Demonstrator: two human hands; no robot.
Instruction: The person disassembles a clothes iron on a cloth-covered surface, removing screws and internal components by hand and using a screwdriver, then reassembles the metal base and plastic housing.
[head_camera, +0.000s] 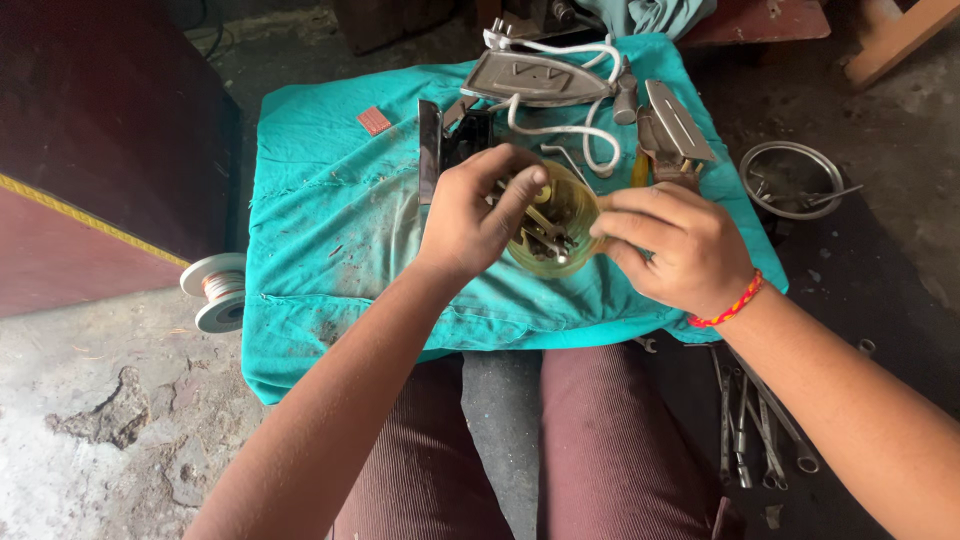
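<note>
Wire spool (217, 290): on the floor, left of the teal cloth (330, 230).
Left hand (480, 212): fingers dipped from above into the small yellowish bowl (560, 225), closed loosely among metal bits; whether they grip one cannot be told.
Bowl: mid-cloth, directly between both hands, mouth upward.
Right hand (670, 245): clamped on the bowl's right rim, steadying it.
Iron soleplate (535, 78): behind the bowl, long axis left-right.
Metal dish (793, 180): on the floor, far right.
</note>
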